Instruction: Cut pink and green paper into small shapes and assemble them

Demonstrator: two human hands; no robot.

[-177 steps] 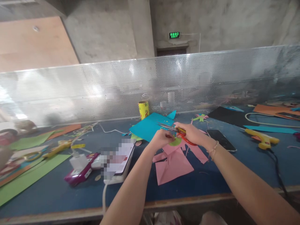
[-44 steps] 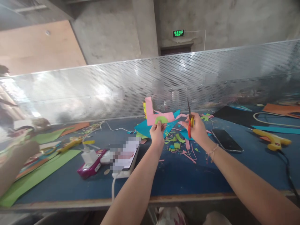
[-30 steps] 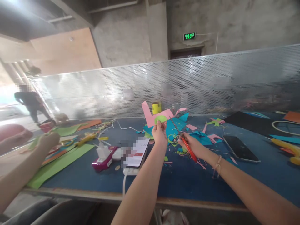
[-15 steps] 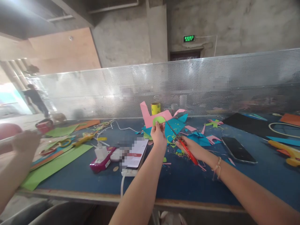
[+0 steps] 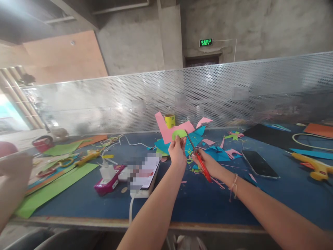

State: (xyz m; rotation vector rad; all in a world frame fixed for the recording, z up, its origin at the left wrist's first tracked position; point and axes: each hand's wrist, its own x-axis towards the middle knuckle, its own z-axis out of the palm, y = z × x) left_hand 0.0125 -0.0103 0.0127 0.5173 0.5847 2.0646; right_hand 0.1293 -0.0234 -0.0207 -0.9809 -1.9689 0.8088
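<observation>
My left hand (image 5: 177, 151) is raised above the blue table and pinches a pink paper cut-out (image 5: 166, 129) with a green half-disc (image 5: 179, 133) stuck on it. My right hand (image 5: 208, 163) grips red-handled scissors (image 5: 198, 159), with the blades pointing up-left toward the green piece. Below both hands lie several pink, teal and green paper scraps (image 5: 213, 151) on the table.
A phone with a blurred screen (image 5: 144, 172) and a magenta charger (image 5: 107, 178) lie at left of my arms. A dark phone (image 5: 257, 163) and a yellow glue gun (image 5: 313, 165) lie at right. A yellow tape roll (image 5: 170, 121) stands by the perforated metal screen (image 5: 234, 90). Another person's hand (image 5: 13, 170) is at far left.
The scissors' blades have swung up closer to the green piece. The cut-out stays held up in my left hand. The other person's hand at left has shifted slightly.
</observation>
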